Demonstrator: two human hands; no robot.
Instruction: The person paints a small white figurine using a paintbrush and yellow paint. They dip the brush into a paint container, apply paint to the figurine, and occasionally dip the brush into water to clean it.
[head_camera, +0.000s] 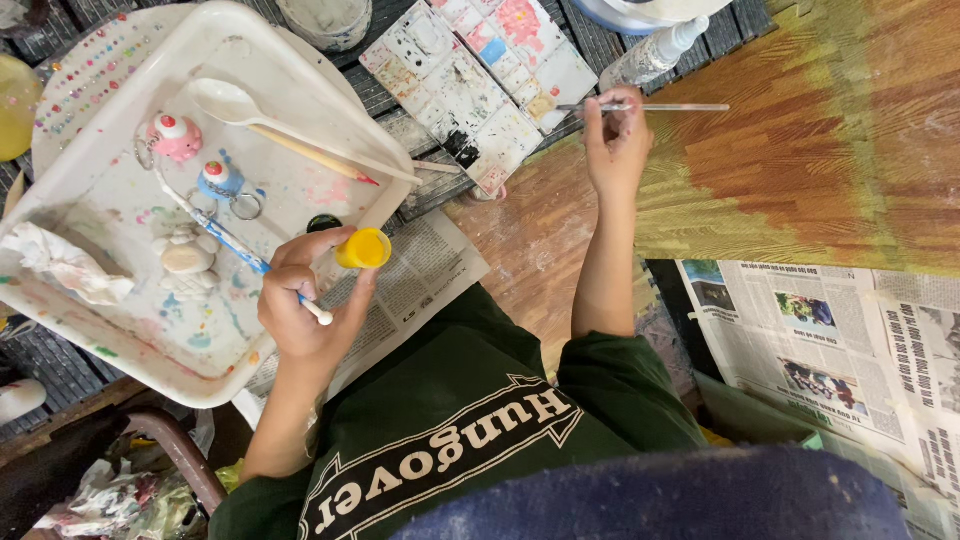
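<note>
Head view: your right hand (617, 135) is closed in a fingertip pinch on a thin paintbrush (650, 107). The brush's long axis lies level, its handle running out to the right over the painted wooden board (800, 150) and its tip just left of the fingers. The stained paint palette (470, 80) lies just left of that hand and slightly beyond it, nearer to the right hand than to the left.

Your left hand (305, 300) is curled shut, thumb and forefinger clamping a small yellow paint pot (363, 248). The same hand grips a blue-and-white brush (225, 237), which slants away up-left over the white tray (300, 80). Both hands sit well apart above the newspaper (420, 275).
</note>
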